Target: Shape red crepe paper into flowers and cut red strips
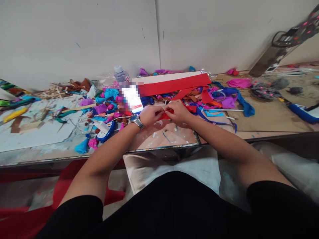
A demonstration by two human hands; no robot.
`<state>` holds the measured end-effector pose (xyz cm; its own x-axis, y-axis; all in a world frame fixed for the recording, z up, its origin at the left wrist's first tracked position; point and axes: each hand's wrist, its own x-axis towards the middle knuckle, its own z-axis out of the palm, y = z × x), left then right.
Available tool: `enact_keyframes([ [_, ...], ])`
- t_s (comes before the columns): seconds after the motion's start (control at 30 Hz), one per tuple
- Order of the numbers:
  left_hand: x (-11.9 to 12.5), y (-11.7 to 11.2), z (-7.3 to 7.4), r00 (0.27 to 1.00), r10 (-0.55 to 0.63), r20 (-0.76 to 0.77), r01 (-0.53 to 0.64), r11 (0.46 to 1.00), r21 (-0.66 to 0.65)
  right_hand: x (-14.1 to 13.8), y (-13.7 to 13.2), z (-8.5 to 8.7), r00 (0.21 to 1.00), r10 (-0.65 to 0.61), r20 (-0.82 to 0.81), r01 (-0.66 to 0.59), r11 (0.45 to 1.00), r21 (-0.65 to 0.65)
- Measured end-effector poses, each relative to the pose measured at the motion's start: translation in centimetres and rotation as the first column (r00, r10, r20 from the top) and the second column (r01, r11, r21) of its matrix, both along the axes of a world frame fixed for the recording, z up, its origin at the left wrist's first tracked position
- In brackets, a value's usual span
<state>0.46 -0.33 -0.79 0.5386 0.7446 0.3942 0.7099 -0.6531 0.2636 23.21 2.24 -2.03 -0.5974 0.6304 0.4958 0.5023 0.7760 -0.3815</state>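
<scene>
Over the table's front part, my left hand (151, 115) and my right hand (178, 112) meet, fingers pinched together. Between them is a small piece of red crepe paper (166, 115), gripped by both hands and partly hidden by the fingers. Just behind my right hand lie more red strips (186, 93). A long red sheet (171, 85) with a white sheet along its back edge stretches across the pile. To the left of my hands a lit phone (132, 99) leans near a clear bottle (122, 75).
Bunched coloured paper (106, 99) covers much of the table. A blue-and-white power strip (106, 132) with a plugged-in charger sits left. Wood sticks (58, 89) and yellow-handled tool (15, 114) lie farther left. Cardboard (264, 116) is on the right, near a dark spotted object (265, 89).
</scene>
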Motion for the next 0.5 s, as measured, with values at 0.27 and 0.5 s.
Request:
enact_keyframes([
  [0.27,-0.09,0.19,-0.02,0.999,0.010,-0.040,-0.009,1.000,0.018,0.06,0.62,-0.20,1.000,-0.008,0.000,0.008,1.000,-0.012],
  [0.5,0.18,-0.09,0.25,1.000,0.001,-0.020,0.000,1.000,0.015,-0.09,0.48,-0.18,0.999,-0.014,0.045,0.014,1.000,-0.010],
])
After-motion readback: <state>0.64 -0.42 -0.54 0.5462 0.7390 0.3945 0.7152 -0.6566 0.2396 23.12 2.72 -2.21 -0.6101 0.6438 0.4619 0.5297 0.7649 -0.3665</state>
